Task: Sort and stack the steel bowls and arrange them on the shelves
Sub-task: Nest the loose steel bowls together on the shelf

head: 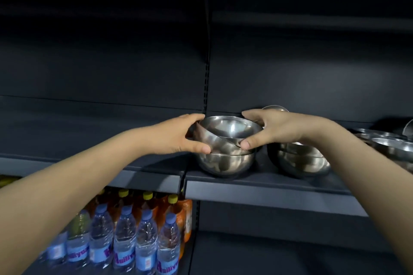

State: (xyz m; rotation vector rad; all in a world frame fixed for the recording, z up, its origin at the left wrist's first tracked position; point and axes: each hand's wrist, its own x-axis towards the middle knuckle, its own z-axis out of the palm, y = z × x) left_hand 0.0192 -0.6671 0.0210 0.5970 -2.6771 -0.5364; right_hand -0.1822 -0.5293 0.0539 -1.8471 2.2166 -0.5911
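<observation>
- The left hand [178, 136] grips the top bowl [230, 126] from the left, with the thumb pressed on the near wall and the fingers curled over the far rim.
- The right hand [274, 129] holds the same bowl from the right, pinching the rim between the thumb on the near edge and the fingers behind.
- The top bowl sits tilted, its left rim raised, nested in the stack of bowls [225, 163].
- That stack stands on the shelf [257, 193] close to the front lip, just right of the seam where two shelf boards meet, below the slotted upright [206, 87].
- A second stack [299, 163] stands just beside it on the right, with a narrow gap between them.
- Shallower steel dishes [391, 143] lie further right, near the frame edge.
- Left of the seam, the board's dark surface shows behind the left wrist, and a tall dark back panel rises above the bowls.
- Below the shelf on the left stand water bottles [145, 236] and orange bottles [172, 210].
</observation>
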